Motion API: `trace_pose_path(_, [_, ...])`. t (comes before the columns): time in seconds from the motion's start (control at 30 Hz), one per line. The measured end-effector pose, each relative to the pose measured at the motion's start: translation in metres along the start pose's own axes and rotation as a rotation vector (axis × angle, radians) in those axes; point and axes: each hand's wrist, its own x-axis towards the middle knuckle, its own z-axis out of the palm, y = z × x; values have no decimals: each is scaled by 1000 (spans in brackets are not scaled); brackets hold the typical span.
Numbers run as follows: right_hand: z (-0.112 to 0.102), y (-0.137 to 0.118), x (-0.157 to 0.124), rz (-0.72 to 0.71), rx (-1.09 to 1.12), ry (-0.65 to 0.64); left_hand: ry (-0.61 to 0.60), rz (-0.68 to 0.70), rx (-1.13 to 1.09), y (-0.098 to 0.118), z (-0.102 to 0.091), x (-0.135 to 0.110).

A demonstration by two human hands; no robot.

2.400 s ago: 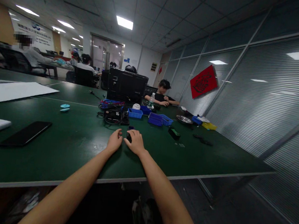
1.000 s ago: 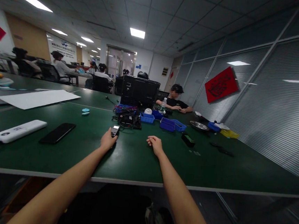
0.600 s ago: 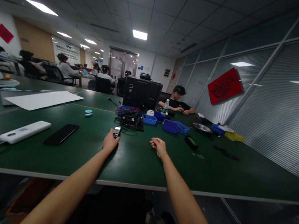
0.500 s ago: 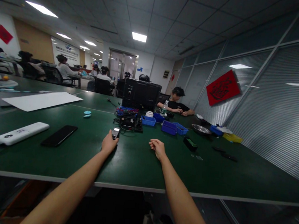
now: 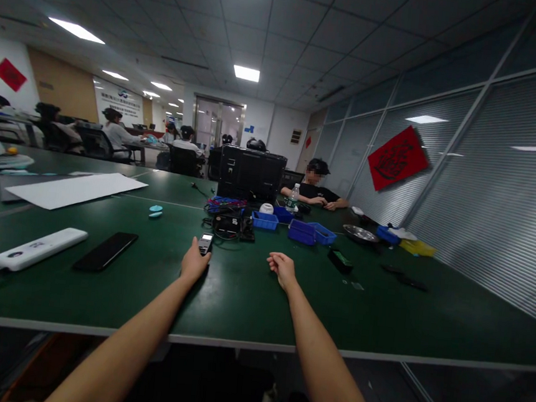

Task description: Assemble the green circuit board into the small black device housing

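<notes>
My left hand [image 5: 194, 263] is wrapped round a small grey handheld device [image 5: 205, 243] with a lit screen and keys below it. The device points away from me, and its lower part is hidden by the fingers. My right hand [image 5: 282, 269] rests on the green table [image 5: 240, 299] with its fingers curled inward. Nothing shows in that hand. Beyond the left hand lies a black box-like device with cables [image 5: 227, 224]. To the left of it, a black smartphone [image 5: 106, 252] lies flat.
A white power strip [image 5: 40, 248] lies at the left. Blue bins [image 5: 265, 221], a baseball [image 5: 266, 208], a bottle [image 5: 293, 197] and a monitor [image 5: 251, 173] stand ahead. At the right are a black-green box [image 5: 340, 261] and a metal bowl [image 5: 360, 234]. A person [image 5: 316, 186] sits across the table.
The camera view has tilted up slightly, so the table and its things sit a little lower in the picture. Both hands keep nearly the same pose, the left one still round the device.
</notes>
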Motion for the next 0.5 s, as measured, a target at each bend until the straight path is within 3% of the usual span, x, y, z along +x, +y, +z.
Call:
trace_pose_path(0.3, [-2,4,1,-10,23,-7,-5,-48,10,-3,-13,0])
trace_pose_path(0.5, [-3,5,1,-8,51,-3,15,-123,39,-43,-46,18])
